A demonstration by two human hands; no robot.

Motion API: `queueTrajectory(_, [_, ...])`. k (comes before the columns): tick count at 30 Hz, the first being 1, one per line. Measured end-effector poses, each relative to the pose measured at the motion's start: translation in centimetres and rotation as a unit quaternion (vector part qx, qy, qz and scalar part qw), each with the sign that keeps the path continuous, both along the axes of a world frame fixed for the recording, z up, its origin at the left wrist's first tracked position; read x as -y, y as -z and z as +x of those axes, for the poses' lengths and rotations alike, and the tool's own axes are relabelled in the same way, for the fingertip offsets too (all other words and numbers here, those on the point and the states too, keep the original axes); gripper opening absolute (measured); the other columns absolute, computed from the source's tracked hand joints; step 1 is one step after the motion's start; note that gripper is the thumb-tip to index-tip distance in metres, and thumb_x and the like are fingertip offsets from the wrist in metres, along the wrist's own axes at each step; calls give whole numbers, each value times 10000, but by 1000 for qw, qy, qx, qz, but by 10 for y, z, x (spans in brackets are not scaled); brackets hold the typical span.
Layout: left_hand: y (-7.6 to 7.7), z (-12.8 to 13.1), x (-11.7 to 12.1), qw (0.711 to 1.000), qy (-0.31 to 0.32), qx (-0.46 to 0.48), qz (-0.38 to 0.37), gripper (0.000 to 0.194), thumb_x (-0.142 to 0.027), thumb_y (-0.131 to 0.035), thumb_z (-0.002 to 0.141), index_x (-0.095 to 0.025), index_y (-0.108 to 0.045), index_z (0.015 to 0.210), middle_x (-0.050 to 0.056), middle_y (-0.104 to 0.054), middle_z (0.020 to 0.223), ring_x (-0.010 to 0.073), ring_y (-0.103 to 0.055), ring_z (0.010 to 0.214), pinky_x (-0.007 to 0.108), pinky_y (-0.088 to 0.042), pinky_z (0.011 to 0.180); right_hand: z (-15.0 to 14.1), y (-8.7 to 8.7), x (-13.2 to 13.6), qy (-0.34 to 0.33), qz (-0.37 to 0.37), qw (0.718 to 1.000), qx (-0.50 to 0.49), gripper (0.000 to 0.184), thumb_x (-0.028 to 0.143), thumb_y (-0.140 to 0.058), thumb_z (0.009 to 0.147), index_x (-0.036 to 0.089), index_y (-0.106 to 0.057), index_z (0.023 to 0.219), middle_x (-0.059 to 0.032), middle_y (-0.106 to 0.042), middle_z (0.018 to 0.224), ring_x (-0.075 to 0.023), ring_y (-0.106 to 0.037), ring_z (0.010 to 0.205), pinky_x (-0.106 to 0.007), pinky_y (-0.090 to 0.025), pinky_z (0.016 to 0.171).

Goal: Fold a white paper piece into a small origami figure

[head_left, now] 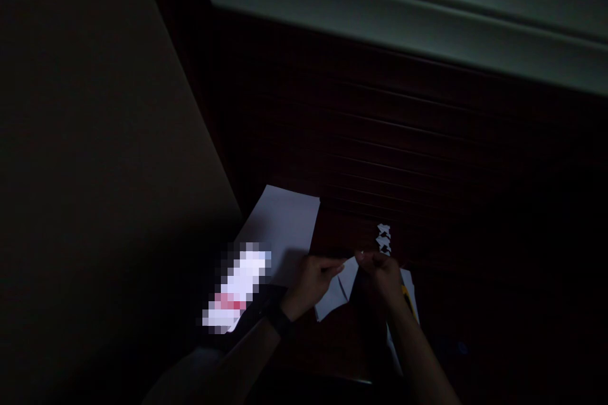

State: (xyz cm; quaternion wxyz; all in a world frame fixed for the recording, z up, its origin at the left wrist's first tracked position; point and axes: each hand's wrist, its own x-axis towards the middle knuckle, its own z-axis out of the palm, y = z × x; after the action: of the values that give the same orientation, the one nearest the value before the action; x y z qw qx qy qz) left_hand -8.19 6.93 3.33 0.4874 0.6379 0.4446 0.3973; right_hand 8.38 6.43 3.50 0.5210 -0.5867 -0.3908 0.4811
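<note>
**Small white paper (349, 274) pinched from both sides, poor light**

Left to right, grip first. We see the left hand (310, 283) closed on the paper, thumb and fingers pinching its upper left edge; a dark band (279, 320) circles that wrist. The paper slants between the two hands, its lower part hanging free toward us. A dark line runs across it; we cannot tell whether this is a crease or a gap between layers. The right hand (386, 275) pinches the upper right corner in its fingertips, the other fingers curled.

Surface, again from the left. A bright screen (242, 281), blurred into blocks with a reddish patch low down, lies near the left forearm. Just beyond it, larger white sheets (285, 221) lie flat, partly in shadow. The dark reddish tabletop (342, 348) shows below the paper. Past the right hand we note jagged white cutouts (384, 238) in a short column, then more white paper with a yellow object (409, 304) on it, partly behind the right forearm. A dim bluish item (460, 348) sits farther right, too dark to identify.

Room: a plain dull wall (95, 139) at left, dark ridged panelling (394, 133) ahead, pale greenish ledges (380, 6) above.
</note>
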Motion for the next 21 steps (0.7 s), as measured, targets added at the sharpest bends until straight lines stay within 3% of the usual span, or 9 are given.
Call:
queueTrajectory(4, [0,1,1,1000,1,13,-4,252,-335,-531,777,-235,-667,964,34,-669,986,221,-627,873,307,-473,760,-1,-2,0,14,-3,1000,24,314,434,-690,610,126,-636,645,-35,-613,575,-143,-514,512,-250,-391,502])
queueTrajectory(9, [2,0,0,999,-39,15,-14,261,-325,-531,775,-209,-670,962,52,-673,973,229,-628,867,314,-475,756,-5,-5,2,-65,-21,997,38,370,497,-653,619,127,-632,621,-27,-589,552,-130,-490,495,-236,-365,480])
queueTrajectory(13, [-3,-2,-1,999,-40,21,-28,267,-333,-547,762,-206,-671,961,52,-676,964,229,-630,866,311,-475,758,-7,1,2,-76,-19,996,33,393,510,-663,595,139,-567,504,6,-520,472,-95,-426,443,-222,-327,448])
queueTrajectory(21, [-2,-4,-5,997,-52,28,-44,260,-325,-556,751,-191,-682,935,57,-687,932,227,-637,833,299,-481,717,-4,16,4,-112,-22,991,73,361,484,-640,648,127,-613,596,-14,-566,549,-112,-458,496,-227,-330,479])
